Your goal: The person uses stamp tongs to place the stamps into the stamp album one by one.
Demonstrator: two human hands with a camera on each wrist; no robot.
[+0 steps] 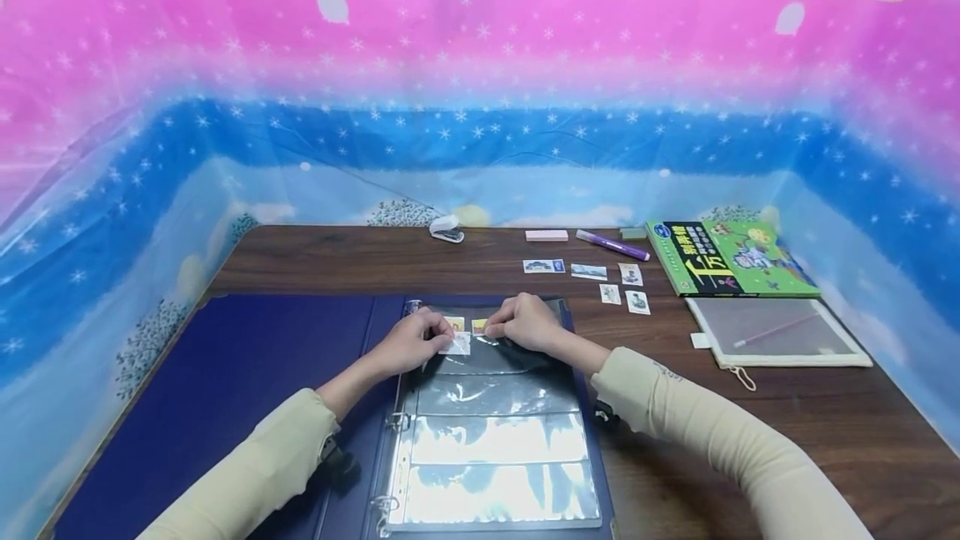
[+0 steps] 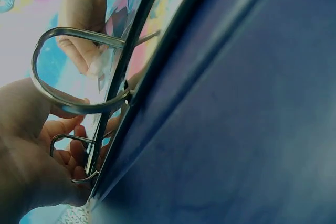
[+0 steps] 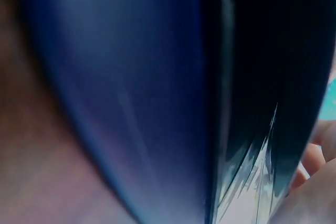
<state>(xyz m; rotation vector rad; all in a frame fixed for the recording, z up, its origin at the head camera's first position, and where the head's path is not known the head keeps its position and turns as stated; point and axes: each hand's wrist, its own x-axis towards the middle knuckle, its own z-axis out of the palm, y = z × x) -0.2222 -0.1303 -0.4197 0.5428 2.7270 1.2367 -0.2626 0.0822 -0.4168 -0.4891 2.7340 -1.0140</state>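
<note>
A dark stamp album page (image 1: pixel 495 394) with clear pocket strips lies in a blue ring binder (image 1: pixel 247 390). At its top strip my left hand (image 1: pixel 408 344) pinches a small whitish stamp (image 1: pixel 457 346) between thumb and fingers. My right hand (image 1: pixel 528 323) has thumb and fingers curled at the same strip, pinching the clear pocket's edge. Two yellowish stamps, one stamp (image 1: pixel 455 323) by the left fingertips and another stamp (image 1: pixel 478 326) by the right, show partly behind the fingers. In the left wrist view, metal rings (image 2: pixel 79 109) stand in front of both hands; the right wrist view is mostly binder cover (image 3: pixel 131 77).
Several loose stamps (image 1: pixel 588 272) lie right of the binder's top. Behind them are a pink eraser-like block (image 1: pixel 547 236), a purple marker (image 1: pixel 612 245) and a white stapler (image 1: pixel 447 229). A green book (image 1: pixel 738 257) and a mesh zip pouch (image 1: pixel 780 333) lie at the right.
</note>
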